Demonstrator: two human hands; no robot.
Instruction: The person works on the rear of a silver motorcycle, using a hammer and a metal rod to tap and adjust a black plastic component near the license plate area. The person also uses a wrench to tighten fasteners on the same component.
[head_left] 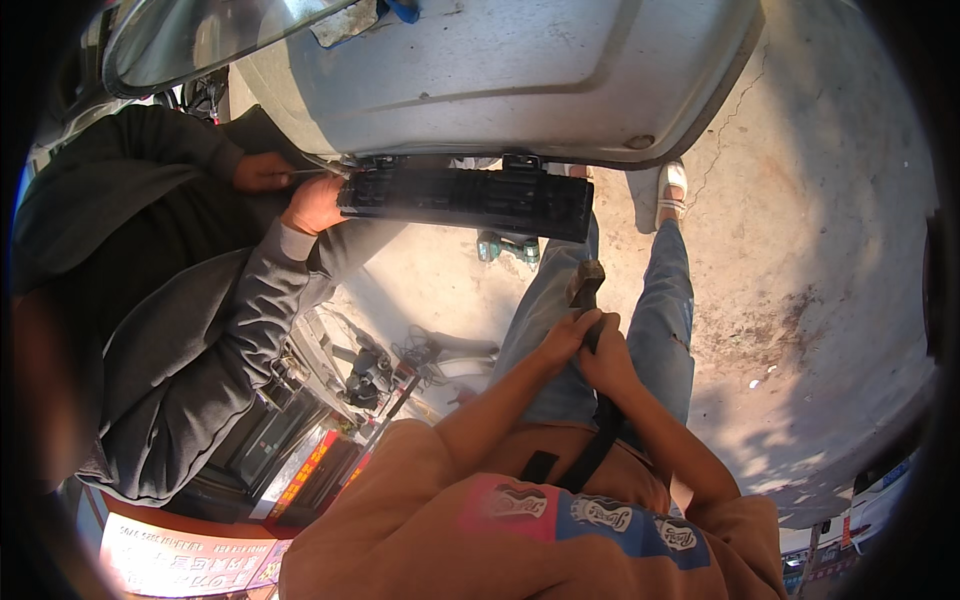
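Observation:
In front of my waist, a hammer points head-up, its metal head looking brownish and worn. My left hand is closed at the handle just below the head. Slightly lower, my right hand wraps round the same dark handle. Beyond the hammer head is a long black ribbed plastic part, along the lower edge of a silver-grey vehicle panel. A co-worker's hand grips its left end. That person's other hand holds a thin metal shaft by it.
A co-worker in a dark jacket stands close on my left. A green and black power tool lies on the concrete floor below the black part. Cables and machinery are at lower left. A window pane is at upper left.

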